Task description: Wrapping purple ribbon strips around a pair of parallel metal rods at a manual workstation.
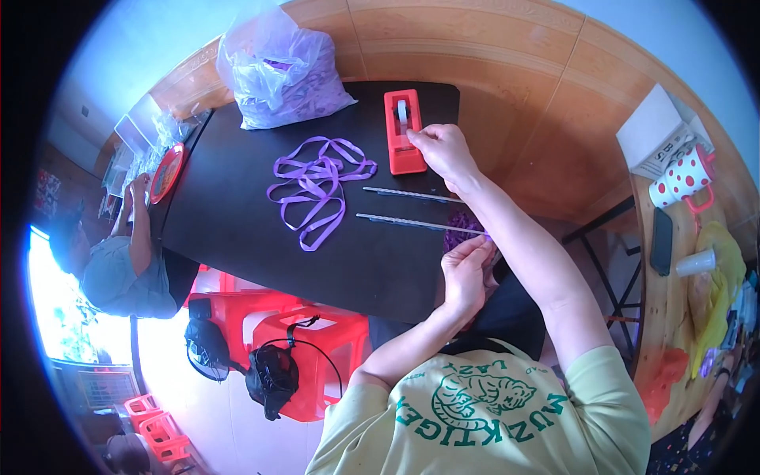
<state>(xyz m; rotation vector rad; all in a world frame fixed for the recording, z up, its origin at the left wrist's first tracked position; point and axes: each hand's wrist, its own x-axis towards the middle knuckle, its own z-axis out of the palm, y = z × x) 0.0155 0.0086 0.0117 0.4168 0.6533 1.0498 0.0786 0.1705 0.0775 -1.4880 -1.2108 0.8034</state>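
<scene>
My left hand (469, 273) is closed at the table's near right edge, its fingertips pinching the end of a thin twisted rod (404, 221). A bit of purple shows at those fingertips. Beside them is a crinkled purple bunch (459, 234), partly hidden by my hand and right forearm. A second thin rod (404, 192) lies roughly parallel, farther away. My right hand (447, 154) reaches to a red tape dispenser (408, 161), thumb and finger pinched on the tape (402, 111) just in front of its roll. A loose tangle of purple ribbon (321, 180) rests left of the rods.
On the dark table (237, 214), a clear plastic bag (297, 83) of purple material stands at the far side. Another person (127, 265) works at the left near a red tray (167, 172). Red stools (301, 356) hold black bags. A dotted cup (681, 178) stands on the right-hand wooden table.
</scene>
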